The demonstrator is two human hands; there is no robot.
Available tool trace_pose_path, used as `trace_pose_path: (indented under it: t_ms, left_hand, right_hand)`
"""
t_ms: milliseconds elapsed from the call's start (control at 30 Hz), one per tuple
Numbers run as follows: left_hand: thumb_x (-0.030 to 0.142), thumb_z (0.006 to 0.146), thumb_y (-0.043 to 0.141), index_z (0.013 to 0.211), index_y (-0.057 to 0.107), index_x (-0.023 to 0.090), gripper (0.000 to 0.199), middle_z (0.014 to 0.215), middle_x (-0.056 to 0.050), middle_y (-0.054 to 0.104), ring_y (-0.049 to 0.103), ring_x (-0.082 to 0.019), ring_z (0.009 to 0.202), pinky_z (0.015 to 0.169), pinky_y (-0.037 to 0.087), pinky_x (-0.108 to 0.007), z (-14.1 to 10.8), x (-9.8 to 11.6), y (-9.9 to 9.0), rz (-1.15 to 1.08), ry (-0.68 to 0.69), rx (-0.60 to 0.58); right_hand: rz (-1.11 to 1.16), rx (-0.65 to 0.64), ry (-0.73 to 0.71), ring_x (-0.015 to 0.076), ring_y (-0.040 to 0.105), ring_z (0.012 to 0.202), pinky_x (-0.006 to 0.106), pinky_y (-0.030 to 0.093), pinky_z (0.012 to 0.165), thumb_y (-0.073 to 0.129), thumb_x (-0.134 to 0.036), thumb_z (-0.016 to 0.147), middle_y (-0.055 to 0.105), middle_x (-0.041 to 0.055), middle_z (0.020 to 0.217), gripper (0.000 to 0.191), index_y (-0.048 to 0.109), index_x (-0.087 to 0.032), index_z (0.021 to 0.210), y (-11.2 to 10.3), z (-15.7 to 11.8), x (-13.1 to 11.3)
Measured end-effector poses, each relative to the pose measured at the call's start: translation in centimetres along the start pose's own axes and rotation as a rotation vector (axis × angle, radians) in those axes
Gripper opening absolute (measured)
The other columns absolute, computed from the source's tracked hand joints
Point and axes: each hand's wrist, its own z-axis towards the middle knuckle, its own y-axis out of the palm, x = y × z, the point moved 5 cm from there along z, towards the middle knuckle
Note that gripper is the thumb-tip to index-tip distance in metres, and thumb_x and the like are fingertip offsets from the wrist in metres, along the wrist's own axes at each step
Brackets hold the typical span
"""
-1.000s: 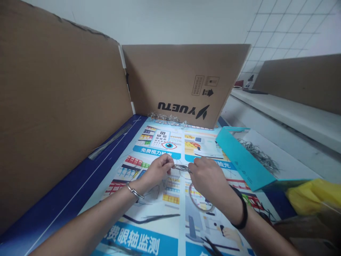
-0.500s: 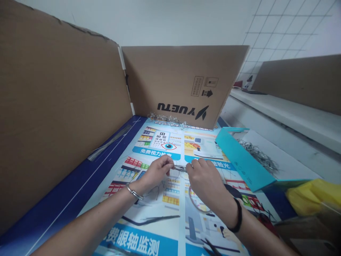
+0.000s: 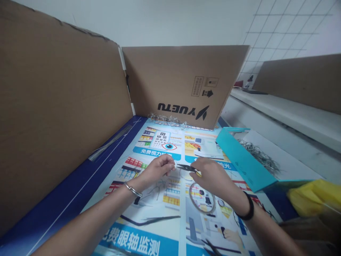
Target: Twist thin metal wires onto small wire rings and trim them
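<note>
My left hand (image 3: 160, 165) is closed in a pinch around a small pale thing, perhaps a bit of thin wire, too small to make out. From the right, my right hand (image 3: 210, 174) grips a pair of needle-nose pliers (image 3: 186, 168) with dark jaws and some yellow on the handle. The jaw tips point left, close to my left fingertips; whether they touch the small thing, I cannot tell. On the printed sheet (image 3: 182, 213) below my right wrist lies a thin ring-shaped coil (image 3: 191, 199). A bundle of dark thin strands (image 3: 151, 220) lies near my left forearm.
Cardboard panels (image 3: 160, 78) stand at the left and back. Tangled clear-grey bits (image 3: 167, 118) lie along the back panel. At right, a turquoise box (image 3: 246, 163) holds many metal wire pieces (image 3: 259, 154), with a yellow bag (image 3: 314, 195) nearby. Thin strips (image 3: 109, 144) lie left; a dark pointed tool (image 3: 211, 247) lies in front.
My right hand has moved right and turned, so the pliers' dark jaws now show and more of the ring-shaped coil is uncovered. My left hand has barely moved.
</note>
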Motion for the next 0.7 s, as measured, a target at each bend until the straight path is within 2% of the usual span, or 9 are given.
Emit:
trace_pose_path:
  t_ms: [167,367,567,700]
  left_hand:
    - [0.031,0.08,0.057,0.079,0.05,0.017,0.016,0.066,0.004,0.049,0.044,-0.007,0.056,0.055,0.035,-0.021,-0.2,0.0,0.3,0.005,-0.015,-0.051]
    - [0.033,0.078,0.06,0.078,0.049,0.016,0.02,0.069,0.003,0.052,0.044,-0.006,0.053,0.053,0.034,-0.021,-0.2,-0.1,0.5,-0.025,-0.035,-0.072]
    - [0.031,0.078,0.058,0.076,0.049,0.016,0.019,0.07,0.002,0.054,0.046,-0.006,0.054,0.054,0.035,-0.021,-0.1,-0.1,0.4,-0.004,-0.045,-0.028]
    - [0.027,0.08,0.055,0.077,0.049,0.016,0.013,0.073,0.001,0.057,0.048,-0.007,0.056,0.055,0.035,-0.021,0.2,-0.8,0.0,0.021,-0.022,0.027]
  right_hand:
    - [0.063,-0.034,-0.048,0.0172,0.057,0.079,0.026,0.033,0.065,0.054,-0.03,0.081,0.063,0.003,0.082,0.016,0.066,-0.021,0.086,0.3,0.0,-0.6]
    - [0.08,-0.035,-0.094,0.0166,0.056,0.079,0.026,0.034,0.067,0.054,-0.029,0.081,0.063,0.0025,0.081,0.015,0.065,-0.021,0.085,0.4,-0.1,-0.5]
    - [-0.041,0.019,-0.023,0.0187,0.056,0.078,0.028,0.033,0.067,0.054,-0.027,0.08,0.063,0.0039,0.079,0.014,0.066,-0.019,0.083,-1.1,-0.3,0.2]
    - [-0.043,0.016,-0.047,0.0177,0.056,0.077,0.027,0.032,0.065,0.055,-0.027,0.08,0.062,0.0023,0.078,0.012,0.066,-0.021,0.081,-2.0,-0.7,0.0]
